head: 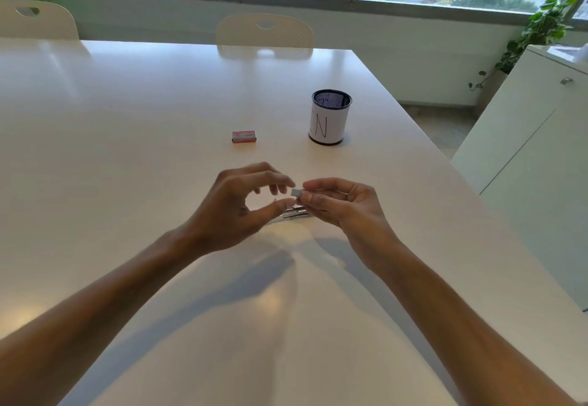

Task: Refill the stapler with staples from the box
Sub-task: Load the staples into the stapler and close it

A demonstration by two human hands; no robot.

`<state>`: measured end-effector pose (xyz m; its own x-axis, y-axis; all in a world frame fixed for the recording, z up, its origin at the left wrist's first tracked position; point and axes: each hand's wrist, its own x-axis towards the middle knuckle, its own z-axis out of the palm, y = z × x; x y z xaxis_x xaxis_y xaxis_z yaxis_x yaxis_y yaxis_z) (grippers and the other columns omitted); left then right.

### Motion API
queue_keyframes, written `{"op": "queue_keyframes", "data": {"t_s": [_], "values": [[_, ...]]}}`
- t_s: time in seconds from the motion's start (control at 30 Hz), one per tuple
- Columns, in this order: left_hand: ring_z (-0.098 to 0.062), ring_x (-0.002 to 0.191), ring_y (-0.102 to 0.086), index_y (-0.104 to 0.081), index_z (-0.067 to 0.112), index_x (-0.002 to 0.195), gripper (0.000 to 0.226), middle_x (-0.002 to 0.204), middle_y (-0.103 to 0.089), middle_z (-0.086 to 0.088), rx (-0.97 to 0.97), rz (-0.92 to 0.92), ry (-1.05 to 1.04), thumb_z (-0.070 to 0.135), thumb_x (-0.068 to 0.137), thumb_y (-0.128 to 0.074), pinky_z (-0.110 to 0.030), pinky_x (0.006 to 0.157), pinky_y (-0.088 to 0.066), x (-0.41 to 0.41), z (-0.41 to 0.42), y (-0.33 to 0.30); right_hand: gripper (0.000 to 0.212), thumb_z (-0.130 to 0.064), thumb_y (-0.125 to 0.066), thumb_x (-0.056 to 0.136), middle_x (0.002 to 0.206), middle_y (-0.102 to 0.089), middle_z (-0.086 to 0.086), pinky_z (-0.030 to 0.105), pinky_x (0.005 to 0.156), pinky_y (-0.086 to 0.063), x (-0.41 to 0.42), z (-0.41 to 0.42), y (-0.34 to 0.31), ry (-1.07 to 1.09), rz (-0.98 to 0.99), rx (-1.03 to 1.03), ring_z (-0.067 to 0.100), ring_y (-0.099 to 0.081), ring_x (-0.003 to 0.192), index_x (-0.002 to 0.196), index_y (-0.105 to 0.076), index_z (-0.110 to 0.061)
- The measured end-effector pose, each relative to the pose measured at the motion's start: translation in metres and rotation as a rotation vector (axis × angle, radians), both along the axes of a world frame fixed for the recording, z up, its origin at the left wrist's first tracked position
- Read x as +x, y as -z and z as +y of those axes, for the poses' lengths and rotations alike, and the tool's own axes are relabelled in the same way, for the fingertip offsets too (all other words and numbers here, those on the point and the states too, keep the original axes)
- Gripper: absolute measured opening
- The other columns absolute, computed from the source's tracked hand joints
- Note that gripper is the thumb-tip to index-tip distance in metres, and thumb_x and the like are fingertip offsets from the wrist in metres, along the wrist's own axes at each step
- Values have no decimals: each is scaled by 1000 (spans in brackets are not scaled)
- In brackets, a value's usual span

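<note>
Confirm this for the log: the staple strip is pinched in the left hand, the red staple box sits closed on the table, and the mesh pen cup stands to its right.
Wrong on one point. The head view shows the staple strip pinched in the right hand, not the left hand, whose fingers are loosely curled beside it. The rest holds: the red staple box sits closed on the table, the mesh pen cup to its right.

A small grey staple strip [296, 192] sat pinched in fingertips above the mostly hidden metallic stapler [292, 213]; the red staple box [244, 137] lay flat, well beyond.

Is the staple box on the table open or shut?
Shut, apparently: the staple box lies flat with no flap raised or tray slid out.
</note>
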<state>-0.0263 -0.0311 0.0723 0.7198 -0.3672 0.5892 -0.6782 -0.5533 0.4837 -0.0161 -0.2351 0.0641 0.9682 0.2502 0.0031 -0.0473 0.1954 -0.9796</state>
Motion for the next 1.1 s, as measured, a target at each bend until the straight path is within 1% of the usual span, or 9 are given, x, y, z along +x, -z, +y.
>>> {"op": "queue_keyframes", "data": {"t_s": [0.23, 0.4, 0.53, 0.6, 0.7, 0.77, 0.9, 1.03, 1.1], "values": [[-7, 73, -62, -74, 7, 104, 20, 89, -73, -1, -21, -15, -46, 4, 84, -73, -28, 66, -52, -10, -3, 4, 20, -6, -78, 79, 91, -78, 11, 20, 76, -56, -2, 4, 4, -52, -17, 2, 19, -75, 86, 98, -75, -6], [6, 73, -60, -75, 12, 100, 14, 87, -69, 10, -93, 19, -121, 8, 86, -71, -16, 66, -47, -14, -6, 11, 18, -16, -79, 82, 90, -78, -6, 17, 75, -56, -4, 7, 11, 94, -452, -416, 4, -74, 82, 99, -78, -14], [-8, 77, -66, -75, 15, 95, 10, 86, -74, 3, -211, 99, -152, 11, 87, -70, -25, 66, -49, -17, -10, 19, 17, -21, -75, 87, 96, -75, -4, 18, 76, -55, -3, 7, 19, 135, -740, -582, 4, -70, 83, 102, -77, -13], [-9, 79, -67, -75, 15, 97, 11, 88, -74, 4, -226, 118, -169, 14, 87, -70, -28, 67, -50, -17, -10, 23, 16, -23, -72, 89, 97, -74, -5, 17, 76, -53, 0, 6, 23, 136, -809, -647, 5, -69, 83, 102, -76, -15], [-6, 90, -64, -69, 18, 112, 27, 99, -71, 7, -155, 117, -251, 22, 85, -73, -26, 74, -49, -12, -7, 30, 14, -24, -71, 90, 96, -72, -5, 18, 76, -52, 9, 4, 30, 148, -813, -688, 5, -67, 83, 100, -75, -16], [-10, 101, -61, -62, 17, 123, 44, 111, -68, 4, -117, 165, -331, 25, 82, -76, -27, 82, -45, -7, -2, 37, 14, -24, -70, 90, 95, -71, -4, 23, 77, -52, 19, 2, 35, 156, -763, -701, 6, -67, 84, 99, -74, -14], [-20, 113, -57, -57, 17, 130, 54, 120, -65, 2, -34, 291, -394, 30, 81, -76, -40, 100, -44, -1, 2, 51, 12, -21, -71, 89, 93, -71, -2, 23, 77, -49, 34, 2, 43, 108, -682, -758, 8, -67, 83, 97, -75, -13], [-19, 98, -62, -58, 23, 128, 48, 104, -67, 12, -22, 336, -358, 33, 83, -74, -39, 88, -49, 4, -2, 53, 13, -24, -70, 90, 94, -70, -5, 19, 78, -48, 40, 7, 46, 19, -678, -810, 8, -65, 86, 98, -75, -15], [-18, 95, -65, -63, 24, 120, 37, 100, -70, 10, -18, 337, -351, 31, 85, -72, -41, 86, -52, 5, -3, 54, 13, -23, -70, 90, 95, -70, -4, 17, 78, -45, 42, 9, 47, -25, -651, -806, 9, -64, 89, 99, -75, -15]]}}
